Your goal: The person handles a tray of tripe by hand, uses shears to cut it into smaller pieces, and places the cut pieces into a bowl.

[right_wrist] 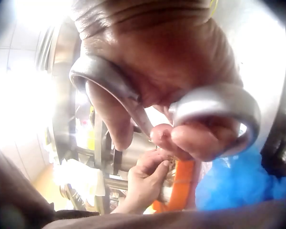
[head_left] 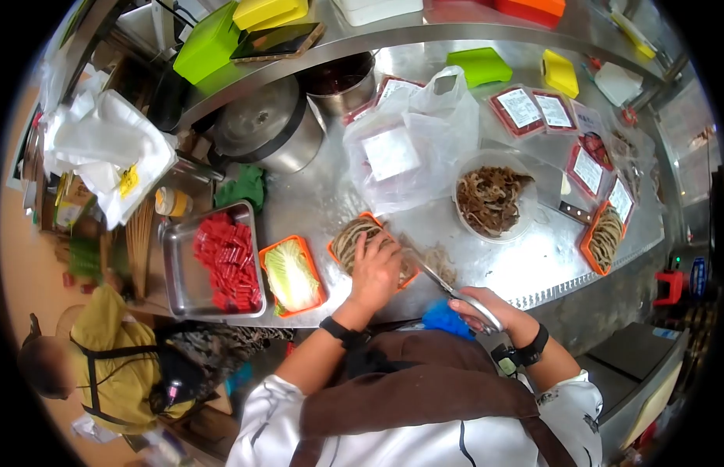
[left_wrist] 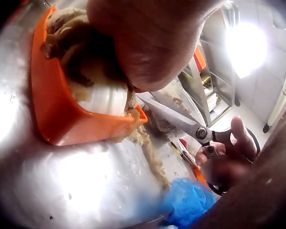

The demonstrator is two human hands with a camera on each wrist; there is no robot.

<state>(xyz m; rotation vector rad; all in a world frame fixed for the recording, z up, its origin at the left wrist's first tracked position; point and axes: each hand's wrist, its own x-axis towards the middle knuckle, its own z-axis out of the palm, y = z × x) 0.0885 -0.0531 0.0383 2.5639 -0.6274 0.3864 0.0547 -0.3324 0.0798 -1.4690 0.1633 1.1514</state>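
Note:
In the head view, my left hand [head_left: 375, 272] lies over an orange tray [left_wrist: 62, 112] filled with folded beige strips of food [head_left: 351, 241], its fingers extended across them. The left wrist view has the hand's underside right above the strips, with the fingertips hidden. My right hand [head_left: 502, 311] holds silver scissors [head_left: 436, 274], thumb and fingers through the two loops [right_wrist: 214, 102]. The scissors' blades [left_wrist: 169, 114] point at the tray's near corner, close to my left hand. Scraps of beige strip [left_wrist: 152, 160] trail beside the tray on the metal table.
A cabbage tray [head_left: 323, 292] and a steel pan of red packets [head_left: 171, 268] stand left. To the right are a tub of brown shreds [head_left: 492, 201], a knife [head_left: 573, 212] and another orange tray [head_left: 586, 243]. A blue plastic bag [head_left: 447, 319] lies at the front edge.

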